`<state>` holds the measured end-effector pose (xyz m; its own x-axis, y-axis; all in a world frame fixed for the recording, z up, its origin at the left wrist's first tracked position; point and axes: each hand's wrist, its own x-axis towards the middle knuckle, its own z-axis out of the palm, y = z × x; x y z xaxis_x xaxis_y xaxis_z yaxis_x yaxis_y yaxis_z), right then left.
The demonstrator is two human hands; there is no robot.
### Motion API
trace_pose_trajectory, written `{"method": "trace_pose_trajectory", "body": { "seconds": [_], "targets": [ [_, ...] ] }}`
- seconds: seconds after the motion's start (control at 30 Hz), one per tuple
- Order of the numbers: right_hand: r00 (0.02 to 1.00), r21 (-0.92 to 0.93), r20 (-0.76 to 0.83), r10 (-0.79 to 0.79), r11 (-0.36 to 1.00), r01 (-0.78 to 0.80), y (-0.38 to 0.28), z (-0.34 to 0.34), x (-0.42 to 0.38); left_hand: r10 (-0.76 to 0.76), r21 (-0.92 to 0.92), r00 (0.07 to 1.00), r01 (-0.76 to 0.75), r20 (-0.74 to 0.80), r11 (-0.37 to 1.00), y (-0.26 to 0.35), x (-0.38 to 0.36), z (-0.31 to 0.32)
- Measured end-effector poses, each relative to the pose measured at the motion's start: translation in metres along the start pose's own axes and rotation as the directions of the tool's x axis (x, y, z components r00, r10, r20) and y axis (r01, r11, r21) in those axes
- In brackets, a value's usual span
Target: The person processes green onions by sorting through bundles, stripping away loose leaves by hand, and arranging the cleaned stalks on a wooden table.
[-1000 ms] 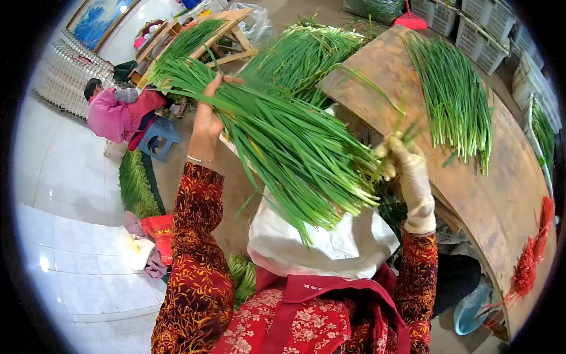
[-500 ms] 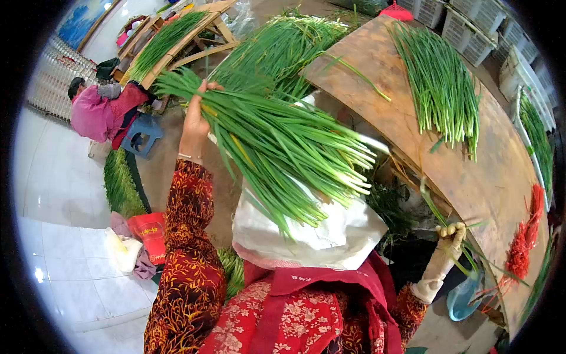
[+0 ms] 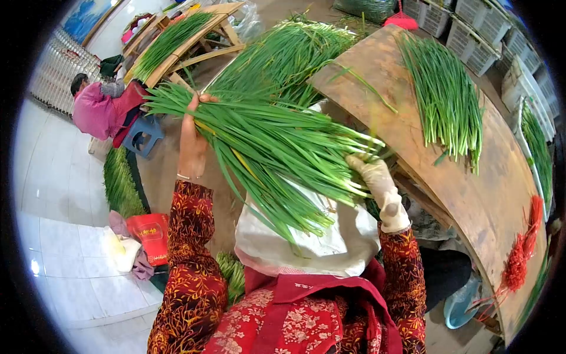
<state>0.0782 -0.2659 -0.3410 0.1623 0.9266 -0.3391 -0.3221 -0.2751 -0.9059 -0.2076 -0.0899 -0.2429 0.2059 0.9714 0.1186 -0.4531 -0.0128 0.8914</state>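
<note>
My bare left hand [image 3: 190,144] grips a thick bundle of green chives [image 3: 277,147] near its leafy end and holds it up above my lap. The white cut ends point right. My gloved right hand [image 3: 372,177] touches those cut ends from below, fingers pinched on a few stalks. A white sack [image 3: 312,236] lies over my knees under the bundle.
A round wooden table [image 3: 471,177] at right carries a laid-out bunch of chives [image 3: 445,94] and red ties [image 3: 522,248] near its edge. A big chive heap [image 3: 289,53] lies beyond. Plastic crates [image 3: 471,29] stand behind. Another person in pink [image 3: 97,109] sits at left.
My right hand came up from low beside the table edge back to the bundle's cut ends. The left hand keeps holding the bundle, tilted slightly lower.
</note>
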Motion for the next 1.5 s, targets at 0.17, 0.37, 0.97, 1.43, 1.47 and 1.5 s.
{"method": "trace_pose_trajectory", "body": {
  "seconds": [0.17, 0.37, 0.97, 1.43, 1.47, 1.5],
  "targets": [
    [0.997, 0.359, -0.073, -0.039, 0.931, 0.062, -0.005, -0.003, -0.029, -0.08, -0.057, 0.997, 0.081, 0.003, 0.995, 0.001, 0.005, -0.023],
    [0.972, 0.662, -0.17, -0.165, 0.711, 0.237, 0.031, -0.074, -0.108, -0.121, -0.233, 0.991, 0.129, 0.052, 0.964, -0.008, 0.005, -0.046],
    [0.99, -0.669, 0.067, -0.127, 0.73, 0.139, 0.006, 0.012, 0.02, -0.074, -0.2, 0.995, 0.086, 0.069, 0.976, 0.001, 0.002, -0.025],
    [0.988, 0.125, 0.152, -0.03, 0.992, 0.011, -0.02, 0.023, -0.015, -0.029, -0.011, 0.999, 0.028, -0.027, 1.0, 0.006, -0.001, -0.003],
    [0.989, 0.127, 0.148, -0.028, 0.992, 0.009, -0.019, 0.021, -0.017, -0.039, 0.038, 0.998, 0.041, -0.04, 0.998, 0.007, -0.002, -0.001],
    [0.979, 0.202, 0.2, -0.042, 0.979, 0.001, -0.02, 0.019, -0.02, -0.042, 0.037, 0.998, 0.043, -0.038, 0.998, 0.006, -0.003, -0.002]
  ]
}}
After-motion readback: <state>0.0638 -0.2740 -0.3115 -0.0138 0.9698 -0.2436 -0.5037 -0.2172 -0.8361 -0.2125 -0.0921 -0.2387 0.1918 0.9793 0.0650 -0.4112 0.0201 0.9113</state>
